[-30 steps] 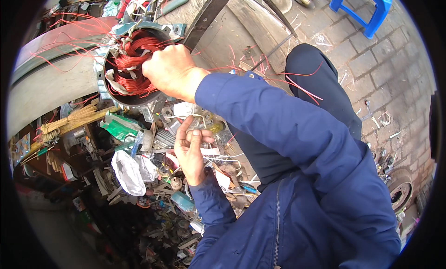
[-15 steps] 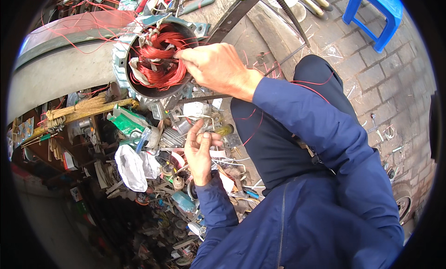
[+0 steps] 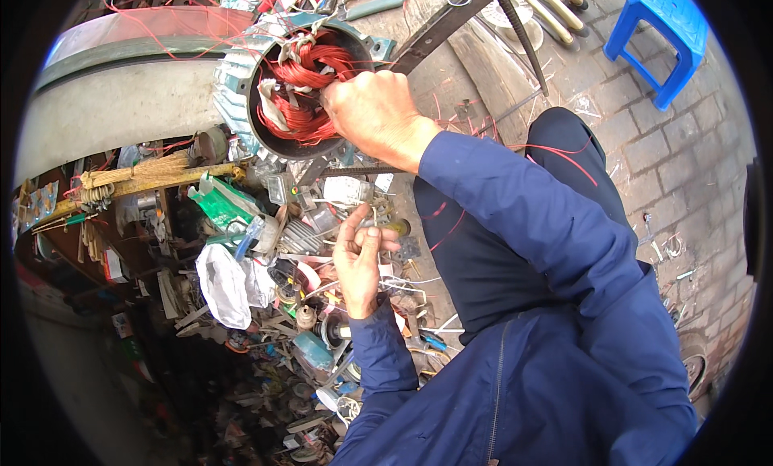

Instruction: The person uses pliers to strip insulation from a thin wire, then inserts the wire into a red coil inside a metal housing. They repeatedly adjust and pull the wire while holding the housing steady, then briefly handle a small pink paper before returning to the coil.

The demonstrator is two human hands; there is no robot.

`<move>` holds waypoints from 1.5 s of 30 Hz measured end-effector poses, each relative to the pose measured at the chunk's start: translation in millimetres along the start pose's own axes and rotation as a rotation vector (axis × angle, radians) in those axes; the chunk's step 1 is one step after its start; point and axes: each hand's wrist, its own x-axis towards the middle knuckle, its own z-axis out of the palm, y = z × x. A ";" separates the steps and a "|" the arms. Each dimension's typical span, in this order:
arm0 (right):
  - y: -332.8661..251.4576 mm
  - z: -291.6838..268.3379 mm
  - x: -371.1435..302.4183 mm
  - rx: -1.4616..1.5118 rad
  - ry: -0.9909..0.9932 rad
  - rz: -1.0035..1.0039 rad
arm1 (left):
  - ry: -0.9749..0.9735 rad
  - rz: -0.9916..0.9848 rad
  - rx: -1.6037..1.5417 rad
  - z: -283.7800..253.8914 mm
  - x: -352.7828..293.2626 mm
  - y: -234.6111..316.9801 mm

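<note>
A motor housing (image 3: pixel 235 94) of pale blue-green metal with fins lies at the upper middle, its round mouth facing me. Inside it sits a winding of red wire (image 3: pixel 299 128) in thick loops, with white cloth-like strips (image 3: pixel 272 103) among them. Reaching into the mouth's right side, my right hand (image 3: pixel 377 115) is closed at the winding; its fingertips are hidden behind the hand. Lower down, my left hand (image 3: pixel 362 255) is held palm up over the clutter, thumb pressed to curled fingers. A thin pale strip shows by its fingertips; whether it is held I cannot tell.
Dark metal bars (image 3: pixel 439 33) stand beside the housing. Loose red wires (image 3: pixel 173 43) trail at upper left, others across my knee. Mixed parts, a white bag (image 3: pixel 224 285) and a green package (image 3: pixel 229 202) crowd the lower left. A blue stool (image 3: pixel 664 35) stands on paving at upper right.
My right hand has turned and closed more, its fingertips now out of sight at the winding. The left hand stays nearly the same. The whole view has shifted slightly.
</note>
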 end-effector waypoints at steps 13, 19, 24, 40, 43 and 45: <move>-6.9 -0.7 5.2 -0.053 -0.004 0.008 | -0.026 0.034 -0.040 -0.8 1.6 -6.7; -8.3 2.9 4.9 -0.034 0.005 0.034 | -0.046 0.027 -0.055 -0.2 3.0 -8.9; -10.5 4.3 5.4 -0.016 -0.018 0.083 | -0.047 0.028 -0.046 2.8 1.9 -7.5; -8.0 -17.0 -22.5 0.338 0.096 0.017 | 0.111 -0.014 0.044 -8.9 -12.9 7.4; -16.7 -21.7 -29.0 0.333 0.134 -0.036 | 0.158 0.015 0.048 -20.6 -2.5 9.8; -20.4 -23.8 -28.4 0.318 0.126 -0.054 | 0.172 0.065 0.046 -32.1 9.3 12.9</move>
